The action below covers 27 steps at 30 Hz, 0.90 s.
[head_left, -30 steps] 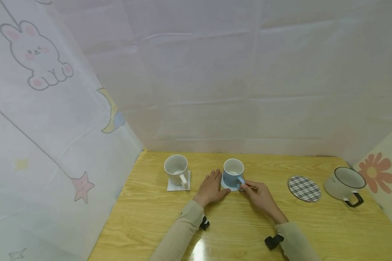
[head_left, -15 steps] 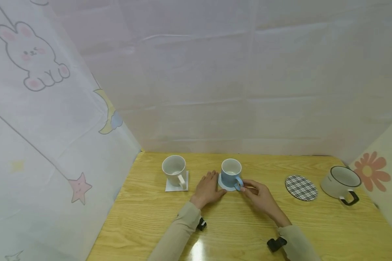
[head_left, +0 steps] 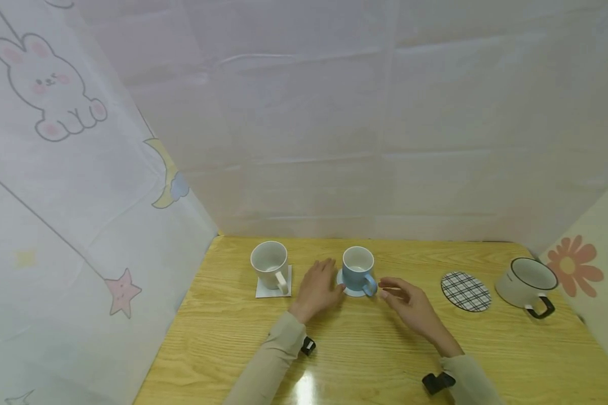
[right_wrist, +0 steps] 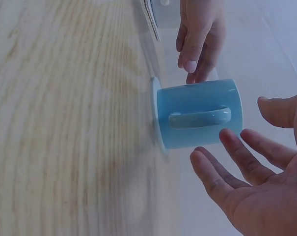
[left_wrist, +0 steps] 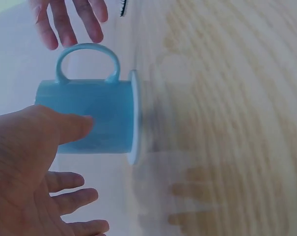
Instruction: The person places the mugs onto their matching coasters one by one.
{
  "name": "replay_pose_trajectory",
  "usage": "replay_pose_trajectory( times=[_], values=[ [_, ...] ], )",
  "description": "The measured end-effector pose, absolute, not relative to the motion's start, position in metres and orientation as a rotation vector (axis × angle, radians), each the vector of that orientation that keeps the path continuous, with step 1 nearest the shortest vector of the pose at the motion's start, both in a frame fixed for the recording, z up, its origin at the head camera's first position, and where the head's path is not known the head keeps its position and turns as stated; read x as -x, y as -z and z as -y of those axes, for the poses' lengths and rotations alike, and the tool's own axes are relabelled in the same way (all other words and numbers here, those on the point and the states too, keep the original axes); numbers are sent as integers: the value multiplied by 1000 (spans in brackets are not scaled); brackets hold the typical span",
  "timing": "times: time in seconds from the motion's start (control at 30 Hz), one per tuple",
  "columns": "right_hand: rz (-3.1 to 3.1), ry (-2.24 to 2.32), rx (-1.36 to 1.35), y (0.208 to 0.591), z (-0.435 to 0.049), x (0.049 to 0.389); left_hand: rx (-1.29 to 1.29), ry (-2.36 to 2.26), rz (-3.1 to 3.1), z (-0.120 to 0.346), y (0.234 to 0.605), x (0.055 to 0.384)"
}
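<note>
A light blue mug [head_left: 357, 275] with a white inside stands upright on a round pale blue coaster [head_left: 342, 279], its handle pointing front right in the head view. Just left of the mug is my left hand [head_left: 315, 287], fingers extended and raised off the table, with nothing held. My right hand [head_left: 409, 306] is close by the handle on the other side, fingers apart and loosely bent. A small gap shows between the right fingertips and the handle [left_wrist: 88, 46] in the left wrist view. In the right wrist view both hands flank the mug, holding nothing.
To the left, a white mug [head_left: 269, 264] stands on a square white coaster [head_left: 263, 292]. On the right lies a round plaid coaster [head_left: 466, 291], with a cream mug [head_left: 524, 287] with a black handle beside it. Printed cloth walls [head_left: 304, 140] border the wooden table [head_left: 365, 360].
My right fingers have let go of the blue mug's handle and moved slightly right. My left hand has lifted off the table and drawn a little left. The mug stays on its coaster.
</note>
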State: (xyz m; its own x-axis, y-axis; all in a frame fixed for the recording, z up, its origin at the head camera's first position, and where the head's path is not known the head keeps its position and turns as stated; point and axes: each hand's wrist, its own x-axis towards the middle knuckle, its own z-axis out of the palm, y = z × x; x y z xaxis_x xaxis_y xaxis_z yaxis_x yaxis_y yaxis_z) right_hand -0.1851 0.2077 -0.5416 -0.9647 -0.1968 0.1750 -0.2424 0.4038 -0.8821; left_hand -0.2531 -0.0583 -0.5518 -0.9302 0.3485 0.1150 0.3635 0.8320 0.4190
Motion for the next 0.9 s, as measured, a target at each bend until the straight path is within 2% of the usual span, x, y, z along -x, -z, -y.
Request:
replay_pose_trajectory(
  times=[0.9],
  values=[
    [2478,-1391,-368,509,-249,174,673,577,2739,46,507,250]
  ],
)
